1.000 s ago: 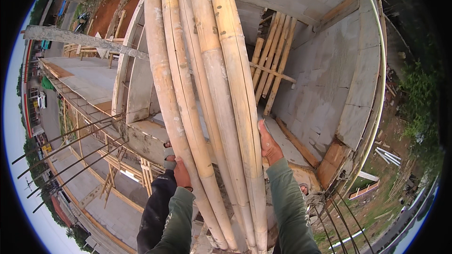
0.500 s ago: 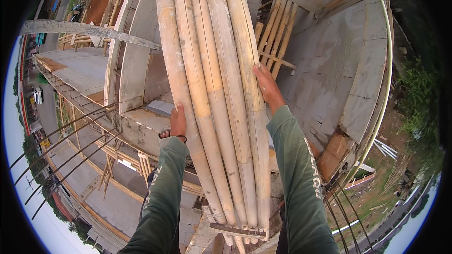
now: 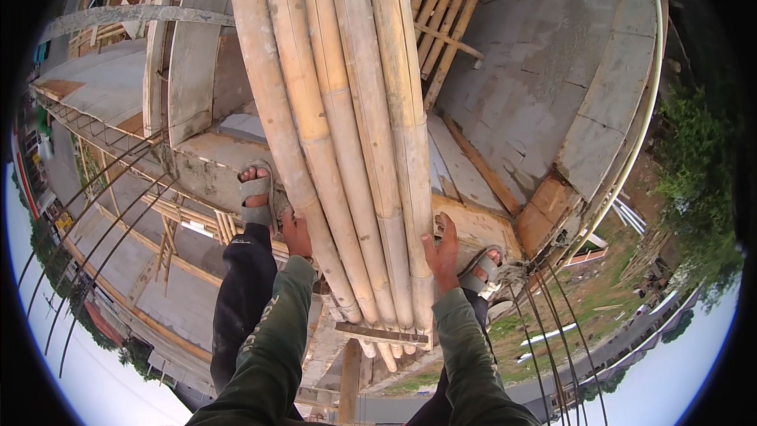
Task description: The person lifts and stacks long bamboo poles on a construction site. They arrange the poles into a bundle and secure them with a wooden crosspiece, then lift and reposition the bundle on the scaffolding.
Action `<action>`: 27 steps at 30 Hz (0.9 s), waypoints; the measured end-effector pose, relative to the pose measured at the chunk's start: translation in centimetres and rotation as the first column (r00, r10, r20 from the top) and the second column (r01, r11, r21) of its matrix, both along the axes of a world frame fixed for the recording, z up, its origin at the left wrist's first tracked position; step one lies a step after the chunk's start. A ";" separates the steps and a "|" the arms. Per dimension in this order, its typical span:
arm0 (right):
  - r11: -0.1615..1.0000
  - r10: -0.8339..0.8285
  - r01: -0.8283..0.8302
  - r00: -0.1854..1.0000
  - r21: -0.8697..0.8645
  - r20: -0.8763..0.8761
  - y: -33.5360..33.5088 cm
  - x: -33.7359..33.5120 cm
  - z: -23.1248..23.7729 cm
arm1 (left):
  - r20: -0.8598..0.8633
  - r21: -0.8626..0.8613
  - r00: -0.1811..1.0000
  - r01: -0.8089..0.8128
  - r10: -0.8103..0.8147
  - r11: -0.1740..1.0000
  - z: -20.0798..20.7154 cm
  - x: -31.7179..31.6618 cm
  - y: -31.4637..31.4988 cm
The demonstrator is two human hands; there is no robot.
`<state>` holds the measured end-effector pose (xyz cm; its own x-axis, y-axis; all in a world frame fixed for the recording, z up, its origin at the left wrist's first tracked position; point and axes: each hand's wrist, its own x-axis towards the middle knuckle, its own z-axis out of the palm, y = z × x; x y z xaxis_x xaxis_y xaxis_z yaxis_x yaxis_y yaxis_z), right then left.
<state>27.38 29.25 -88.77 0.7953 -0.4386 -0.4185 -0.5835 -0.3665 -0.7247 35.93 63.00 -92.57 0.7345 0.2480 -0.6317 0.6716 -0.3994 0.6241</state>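
A long panel of several bamboo poles (image 3: 359,158) lies side by side, running away from me down the middle. A wooden crosspiece (image 3: 382,334) spans the poles at their near end. My left hand (image 3: 297,235) is at the outer left pole, fingers stretched forward along its edge; whether it presses on the pole is hard to tell. Against the right edge of the panel is my right hand (image 3: 443,254), thumb and fingers apart and not wrapped round a pole.
My sandalled feet (image 3: 255,189) stand either side on concrete ledges. Bare steel rods (image 3: 102,217) stick out at left, more rods (image 3: 558,339) at right. A concrete slab (image 3: 544,87) lies right, below bamboo poles (image 3: 449,20). Ground with grass (image 3: 607,315) shows far below.
Both hands have slid back along the panel toward its near end, and the fingers have loosened. My view has shifted, bringing both feet into sight.
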 end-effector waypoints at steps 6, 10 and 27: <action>0.610 -0.163 0.249 0.969 0.753 -0.188 -1.1 6.5 -5.9 | -0.092 -0.412 0.971 -0.239 0.221 0.879 -3.7 3.1 1.0; 0.565 -0.094 0.311 0.944 0.764 -0.315 -1.2 8.2 -6.2 | -0.139 -0.363 0.943 -0.333 0.303 0.870 -4.6 4.5 0.3; 0.490 -0.144 0.327 0.945 0.808 -0.295 -4.1 12.8 -3.2 | -0.025 -0.193 0.994 -0.110 0.107 0.975 1.0 14.9 -6.2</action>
<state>40.21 25.15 -91.94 0.5958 0.0306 -0.8025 -0.6918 0.5271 -0.4935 50.84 56.83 -91.53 0.7005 0.1975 -0.6857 0.7136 -0.1957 0.6726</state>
